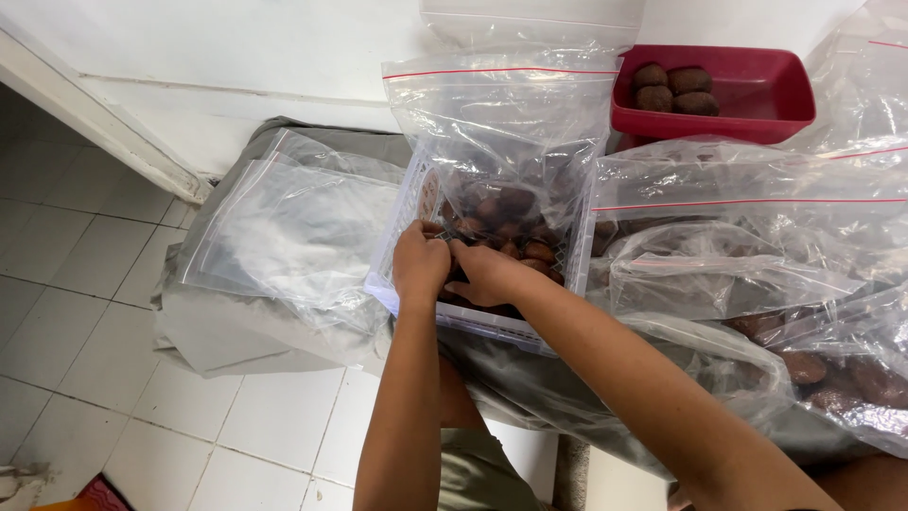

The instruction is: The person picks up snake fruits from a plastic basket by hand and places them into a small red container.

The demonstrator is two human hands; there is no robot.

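A clear zip bag [501, 132] with a red seal line stands upright in a white slotted basket [402, 203]; it holds several dark brown, scaly fruits [515, 213]. My left hand [418, 263] and my right hand [484, 274] meet at the bag's near edge, fingers pinched on the plastic. What lies under my fingers is hidden.
A stack of empty clear zip bags [284, 222] lies to the left on grey cloth [236, 331]. A red tray [757, 90] with several brown fruits sits at the back right. More filled bags [832, 364] lie at the right. White tiled floor [95, 312] is on the left.
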